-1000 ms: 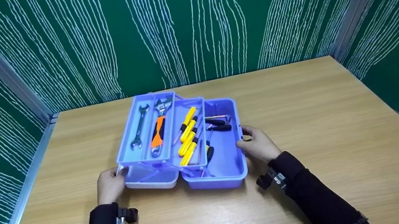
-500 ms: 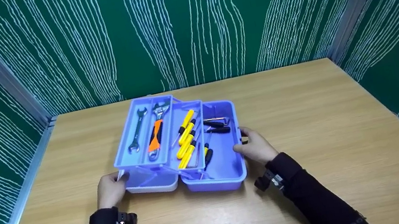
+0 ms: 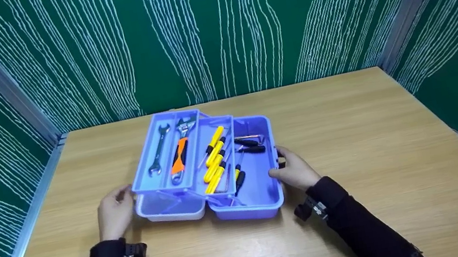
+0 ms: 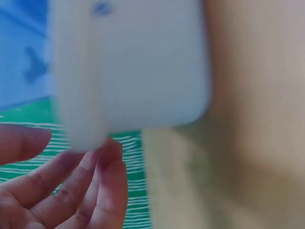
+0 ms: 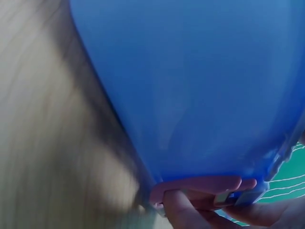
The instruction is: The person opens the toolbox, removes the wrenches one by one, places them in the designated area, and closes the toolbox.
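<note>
An open purple toolbox (image 3: 248, 212) sits on the table, with its stepped trays spread to the left over the pale lid (image 3: 176, 216). My left hand (image 3: 114, 213) is beside the lid's left edge. In the left wrist view its thumb stands apart from the pale lid (image 4: 152, 71), while its loosely bent fingers are close under the corner; contact is unclear. My right hand (image 3: 295, 168) grips the toolbox's right wall, thumb on the rim. The right wrist view has its fingers at a pink latch (image 5: 205, 183) on the outside wall.
The upper tray holds an open-ended wrench (image 3: 160, 150) and an orange-handled adjustable wrench (image 3: 179, 158). Several yellow-handled screwdrivers (image 3: 214, 174) lie in the middle tray. Black-handled tools (image 3: 251, 149) are in the base. Green patterned panels (image 3: 239, 27) enclose the wooden table (image 3: 378, 144).
My left hand has let go of the lid's edge and moved a little to the left. The right hand keeps its hold; the toolbox stays about where it was.
</note>
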The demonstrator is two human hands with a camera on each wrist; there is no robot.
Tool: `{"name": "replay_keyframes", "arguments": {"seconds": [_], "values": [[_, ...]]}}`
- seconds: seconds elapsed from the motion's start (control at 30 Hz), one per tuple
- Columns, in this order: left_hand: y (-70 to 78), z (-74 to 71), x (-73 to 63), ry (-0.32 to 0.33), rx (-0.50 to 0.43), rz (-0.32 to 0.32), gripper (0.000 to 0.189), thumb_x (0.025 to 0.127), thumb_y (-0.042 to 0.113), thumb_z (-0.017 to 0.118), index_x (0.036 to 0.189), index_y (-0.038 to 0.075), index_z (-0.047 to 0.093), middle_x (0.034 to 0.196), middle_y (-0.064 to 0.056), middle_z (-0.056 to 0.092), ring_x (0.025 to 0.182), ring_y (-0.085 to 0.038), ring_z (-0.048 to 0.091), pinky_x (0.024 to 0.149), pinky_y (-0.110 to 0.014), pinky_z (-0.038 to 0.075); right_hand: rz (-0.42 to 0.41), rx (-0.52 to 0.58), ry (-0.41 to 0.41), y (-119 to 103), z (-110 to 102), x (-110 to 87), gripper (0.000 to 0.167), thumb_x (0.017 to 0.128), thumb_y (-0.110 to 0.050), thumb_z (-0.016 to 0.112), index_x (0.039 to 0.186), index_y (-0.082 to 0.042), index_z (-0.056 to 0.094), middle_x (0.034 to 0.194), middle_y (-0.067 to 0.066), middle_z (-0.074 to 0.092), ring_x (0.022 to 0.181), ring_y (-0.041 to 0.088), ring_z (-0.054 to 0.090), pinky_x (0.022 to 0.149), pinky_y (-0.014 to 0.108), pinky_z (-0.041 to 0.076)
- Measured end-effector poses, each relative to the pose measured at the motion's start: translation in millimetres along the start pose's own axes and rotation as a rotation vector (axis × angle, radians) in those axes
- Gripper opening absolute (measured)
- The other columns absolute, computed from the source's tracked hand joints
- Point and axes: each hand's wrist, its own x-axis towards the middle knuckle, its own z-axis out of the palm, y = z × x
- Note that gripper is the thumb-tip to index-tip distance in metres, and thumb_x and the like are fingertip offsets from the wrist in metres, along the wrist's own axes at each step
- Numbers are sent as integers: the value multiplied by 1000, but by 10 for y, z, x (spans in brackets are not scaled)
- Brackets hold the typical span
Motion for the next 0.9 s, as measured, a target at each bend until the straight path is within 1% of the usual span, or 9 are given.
{"name": "replay_keyframes", "arguments": {"seconds": [0.07, 0.13, 0.2, 0.37, 0.5, 0.6, 0.7, 0.8, 0.9], "values": [[94, -83, 4, 8, -8, 6, 43, 102, 21, 47, 138, -2, 51, 125, -25, 62, 112, -35, 60, 93, -43, 50, -2, -11, 2, 3, -4, -1, 80, 82, -6, 61, 151, 5, 23, 138, 27, 47, 115, 38, 60, 89, 38, 56], [207, -158, 15, 13, -4, 27, 48, 102, 22, 47, 143, -2, 44, 133, -25, 57, 120, -36, 56, 101, -47, 46, -6, -21, 6, 5, -10, -3, 79, 83, -7, 61, 151, 5, 23, 138, 27, 47, 117, 39, 59, 90, 39, 56], [337, -212, 34, 17, 21, 59, 52, 101, 25, 48, 146, -1, 39, 140, -25, 51, 127, -39, 50, 108, -52, 40, -7, -29, 9, 7, -18, -6, 79, 83, -7, 61, 151, 5, 23, 139, 27, 46, 119, 39, 58, 92, 40, 56], [701, -256, 104, 3, 119, 169, 63, 100, 31, 52, 150, 0, 31, 149, -26, 41, 137, -43, 40, 112, -58, 32, -16, -37, 18, 12, -22, -9, 80, 82, -7, 62, 151, 6, 24, 138, 29, 47, 121, 40, 56, 93, 41, 55], [958, -216, 197, -50, 209, 227, 66, 99, 34, 53, 150, 0, 31, 151, -26, 39, 139, -43, 38, 114, -58, 30, -24, -33, 18, 19, -11, -7, 80, 82, -7, 62, 151, 5, 24, 138, 29, 47, 120, 40, 57, 92, 40, 56], [1117, -152, 296, -103, 279, 239, 65, 98, 35, 53, 149, -1, 34, 151, -26, 38, 140, -42, 37, 115, -56, 30, -28, -31, 23, 33, 2, -1, 79, 82, -7, 62, 151, 5, 26, 137, 28, 49, 117, 39, 59, 90, 39, 56], [1241, -74, 398, -160, 341, 235, 66, 98, 34, 52, 149, -3, 33, 151, -27, 39, 139, -41, 38, 116, -54, 30, -36, -33, 22, 47, 17, 3, 77, 82, -7, 61, 150, 7, 26, 135, 29, 50, 116, 40, 61, 89, 38, 56], [1341, 17, 495, -211, 387, 227, 63, 99, 32, 51, 146, -6, 35, 144, -27, 47, 131, -39, 47, 113, -52, 35, -36, -28, 21, 49, 14, -1, 78, 82, -7, 61, 150, 7, 26, 136, 29, 49, 116, 41, 60, 90, 39, 56], [1401, 101, 559, -276, 452, 199, 55, 99, 29, 49, 139, -8, 43, 134, -25, 54, 117, -36, 54, 106, -49, 41, -26, -22, 14, 46, 9, -11, 79, 82, -8, 61, 151, 7, 24, 138, 30, 48, 118, 42, 59, 92, 40, 56]]}}
